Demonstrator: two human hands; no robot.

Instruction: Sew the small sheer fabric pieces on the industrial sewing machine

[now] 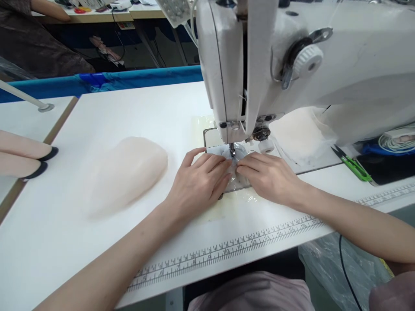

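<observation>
Both my hands rest at the needle area of a white sewing machine (pixel 223 73). My left hand (pixel 197 183) lies just left of the presser foot (pixel 232 149), fingers bent and fingertips pressed together low over the needle plate. My right hand (pixel 270 175) is to the right of the foot, with thumb and fingers pinched close to the left fingertips. Whatever is between the fingers is too small and hidden to make out. A sheer, pale pink fabric piece (pixel 129 170) lies on the white table (pixel 106 246) to the left of my left hand.
Beneath the machine arm lies another pale fabric piece (pixel 301 134). Green thread snips (pixel 353 166) sit beside a black flat object (pixel 385 166) at right. A printed ruler (pixel 227 255) runs along the front edge. Black-tipped pale pieces (pixel 19 155) reach in from the left. Behind, a person's arm (pixel 50 9) shows.
</observation>
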